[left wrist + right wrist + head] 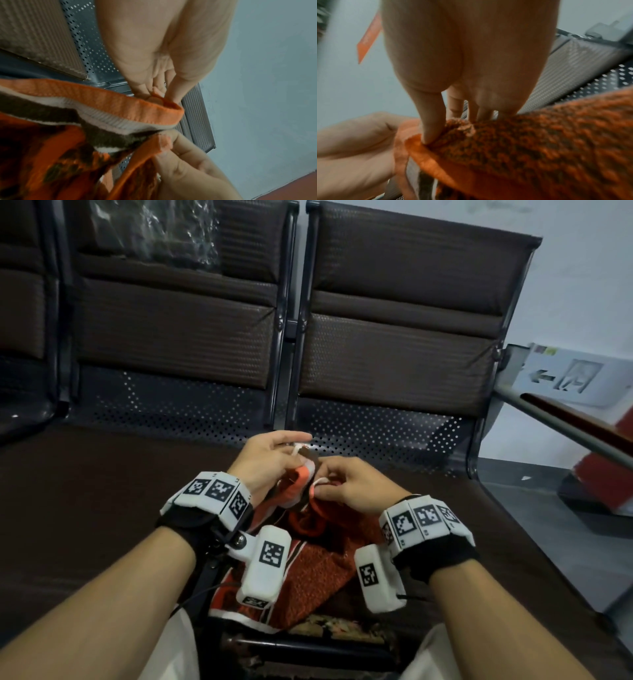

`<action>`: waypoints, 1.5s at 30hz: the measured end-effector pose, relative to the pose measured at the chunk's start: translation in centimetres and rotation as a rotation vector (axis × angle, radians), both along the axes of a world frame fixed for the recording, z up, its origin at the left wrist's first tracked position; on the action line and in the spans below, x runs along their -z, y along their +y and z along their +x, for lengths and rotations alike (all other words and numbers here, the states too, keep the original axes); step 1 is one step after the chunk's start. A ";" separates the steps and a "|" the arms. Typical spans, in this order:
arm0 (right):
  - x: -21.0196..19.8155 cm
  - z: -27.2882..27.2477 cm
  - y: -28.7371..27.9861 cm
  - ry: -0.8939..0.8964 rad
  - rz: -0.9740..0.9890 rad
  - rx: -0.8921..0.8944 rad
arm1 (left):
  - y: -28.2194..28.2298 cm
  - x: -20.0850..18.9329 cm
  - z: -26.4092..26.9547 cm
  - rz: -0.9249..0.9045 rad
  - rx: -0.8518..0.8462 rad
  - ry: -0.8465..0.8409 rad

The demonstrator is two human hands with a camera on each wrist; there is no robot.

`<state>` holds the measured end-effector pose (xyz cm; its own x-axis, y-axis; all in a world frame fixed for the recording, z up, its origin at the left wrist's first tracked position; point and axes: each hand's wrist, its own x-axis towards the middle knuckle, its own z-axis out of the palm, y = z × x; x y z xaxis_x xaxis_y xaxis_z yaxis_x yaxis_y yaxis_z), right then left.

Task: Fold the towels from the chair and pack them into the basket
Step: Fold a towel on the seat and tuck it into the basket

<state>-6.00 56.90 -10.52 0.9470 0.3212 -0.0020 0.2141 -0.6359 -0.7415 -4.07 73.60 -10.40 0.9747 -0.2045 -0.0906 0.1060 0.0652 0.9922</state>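
Observation:
An orange towel (pixel 308 573) with brown and white stripes hangs between my forearms, over the front of the chair seat (pixel 102 508). My left hand (pixel 274 460) pinches its orange hem (pixel 137 106) near the top. Close beside it, my right hand (pixel 346 487) pinches another part of the same edge (pixel 453 135). Both hands are held together above the seat. A patterned cloth (pixel 335 626) lies lower down, over a dark bar; whether it sits in the basket I cannot tell.
A row of brown padded chairs (pixel 394 337) with perforated metal backs stands ahead. A crumpled clear plastic bag (pixel 178 231) rests on the left chair back. A handrail (pixel 565 433) and a wall sign (pixel 565 374) are at the right.

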 end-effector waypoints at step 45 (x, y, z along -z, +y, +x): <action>1.0 0.1 -1.7 -0.217 0.275 0.160 | -0.7 1.6 -0.7 0.462 0.078 -0.432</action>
<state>-5.86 55.15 -11.49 0.9542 0.1296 0.2697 0.2988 -0.4576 -0.8375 -4.78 72.94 -11.97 0.9269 -0.3099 0.2115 -0.3229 -0.3717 0.8704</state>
